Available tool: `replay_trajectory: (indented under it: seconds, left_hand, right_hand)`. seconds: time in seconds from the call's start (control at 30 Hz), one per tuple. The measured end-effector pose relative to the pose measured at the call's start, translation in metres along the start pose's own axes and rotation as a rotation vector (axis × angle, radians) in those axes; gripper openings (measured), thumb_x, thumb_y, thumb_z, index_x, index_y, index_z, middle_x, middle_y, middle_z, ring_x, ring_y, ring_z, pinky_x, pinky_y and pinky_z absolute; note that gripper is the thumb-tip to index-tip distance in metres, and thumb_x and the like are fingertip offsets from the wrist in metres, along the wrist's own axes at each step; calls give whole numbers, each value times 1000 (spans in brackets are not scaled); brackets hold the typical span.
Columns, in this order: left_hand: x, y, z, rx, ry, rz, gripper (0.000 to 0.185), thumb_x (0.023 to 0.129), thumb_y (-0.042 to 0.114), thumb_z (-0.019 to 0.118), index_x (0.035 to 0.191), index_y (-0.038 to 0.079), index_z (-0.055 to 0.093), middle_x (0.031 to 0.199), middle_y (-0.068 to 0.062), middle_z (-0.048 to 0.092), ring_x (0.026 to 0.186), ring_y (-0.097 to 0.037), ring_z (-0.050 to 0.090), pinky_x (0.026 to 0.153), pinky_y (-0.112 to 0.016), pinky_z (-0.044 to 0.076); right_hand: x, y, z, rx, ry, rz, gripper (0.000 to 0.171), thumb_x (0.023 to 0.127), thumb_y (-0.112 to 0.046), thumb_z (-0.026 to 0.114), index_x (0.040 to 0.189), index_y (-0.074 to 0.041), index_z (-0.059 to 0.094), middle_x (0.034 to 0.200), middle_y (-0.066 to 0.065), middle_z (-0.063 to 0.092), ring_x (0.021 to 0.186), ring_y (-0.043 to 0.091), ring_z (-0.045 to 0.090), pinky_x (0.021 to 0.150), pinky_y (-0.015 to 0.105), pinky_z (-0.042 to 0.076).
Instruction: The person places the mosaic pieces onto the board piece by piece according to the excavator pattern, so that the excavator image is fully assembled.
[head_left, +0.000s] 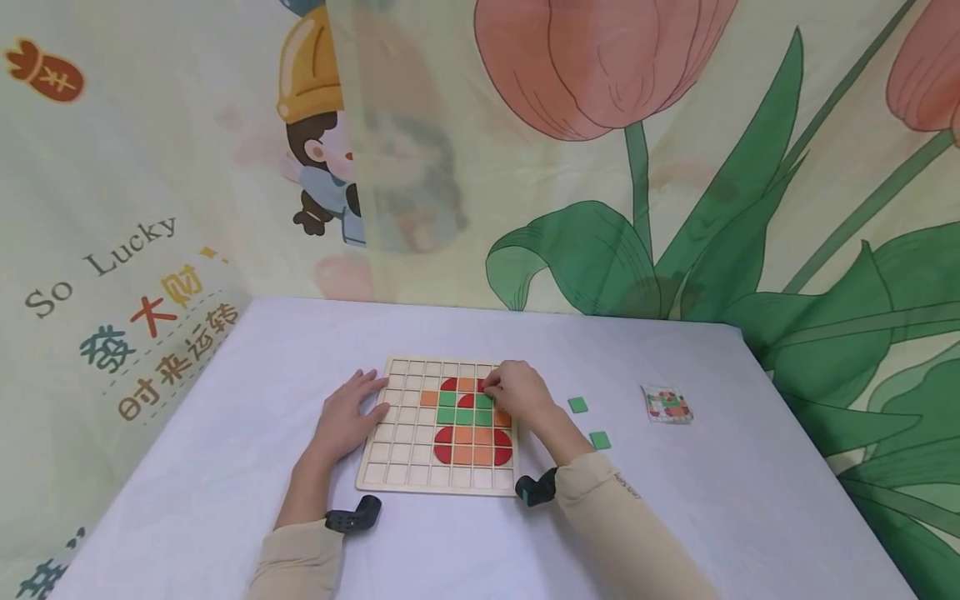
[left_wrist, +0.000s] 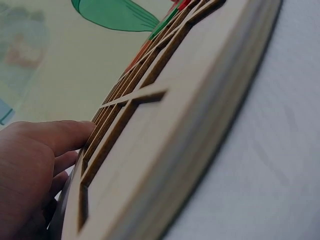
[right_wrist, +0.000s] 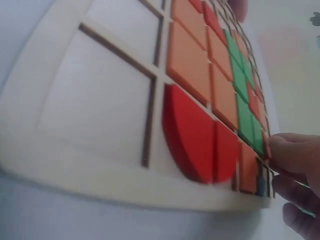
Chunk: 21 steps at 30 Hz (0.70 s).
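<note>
- The wooden grid board point(head_left: 408, 477) lay on the white table point(head_left: 225, 467).
- The left hand point(head_left: 347, 419) rested flat on the board's left edge, fingers straight and slightly spread.
- The right hand point(head_left: 517, 392) curled over the board's upper right, fingertips point(right_wrist: 280, 150) pinched together on a tile there.
- Two green tiles point(head_left: 577, 405) lay right of the board, a pattern card point(head_left: 667, 403) beyond them.

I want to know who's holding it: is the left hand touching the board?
Touching: in the head view the left hand lies on the board's left edge.
</note>
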<state>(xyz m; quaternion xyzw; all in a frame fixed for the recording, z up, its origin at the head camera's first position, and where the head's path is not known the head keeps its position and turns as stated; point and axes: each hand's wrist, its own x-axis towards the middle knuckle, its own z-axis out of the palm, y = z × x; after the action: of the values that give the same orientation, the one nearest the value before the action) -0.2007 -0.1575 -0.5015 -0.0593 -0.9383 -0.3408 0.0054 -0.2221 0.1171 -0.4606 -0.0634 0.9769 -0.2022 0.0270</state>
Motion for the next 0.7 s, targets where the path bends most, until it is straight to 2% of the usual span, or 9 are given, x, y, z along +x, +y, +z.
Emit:
replay_trajectory:
  seconds: [0.17, 0.3, 0.53, 0.7]
  left_hand:
    - [-1, 0, 0, 6, 9, 1, 51, 92, 29, 58, 138, 10, 48, 153, -14, 34, 146, -34, 18, 117, -59, 13]
    - [-1, -1, 0, 6, 10, 2, 51, 92, 29, 58, 138, 10, 48, 153, -14, 33, 146, -34, 17, 117, -59, 13]
    - [1, 0, 1, 18, 8, 4, 51, 92, 30, 58, 139, 11, 48, 153, -14, 34, 146, -34, 17, 117, -59, 13]
    - [1, 1, 2, 17, 6, 6, 51, 92, 30, 58, 138, 11, 48, 153, -14, 34, 146, -34, 18, 117, -59, 13]
  right_hand:
    - [-6, 17, -17, 19, -32, -27, 16, 89, -20, 67, 103, -17, 75, 101, 1, 67, 93, 16, 59, 83, 31, 55]
    - [-16, 45, -33, 3, -30, 0, 19, 90, -20, 66, 106, -15, 74, 103, 4, 66, 97, 19, 59, 86, 35, 55]
    - [-37, 105, -55, -8, -75, 18, 27, 85, -16, 70, 112, -9, 69, 106, 13, 61, 89, 22, 58, 76, 36, 55]
    - [-45, 131, -55, 13, -124, 40, 33, 83, -18, 74, 115, -11, 67, 105, 12, 59, 87, 20, 54, 72, 31, 54]
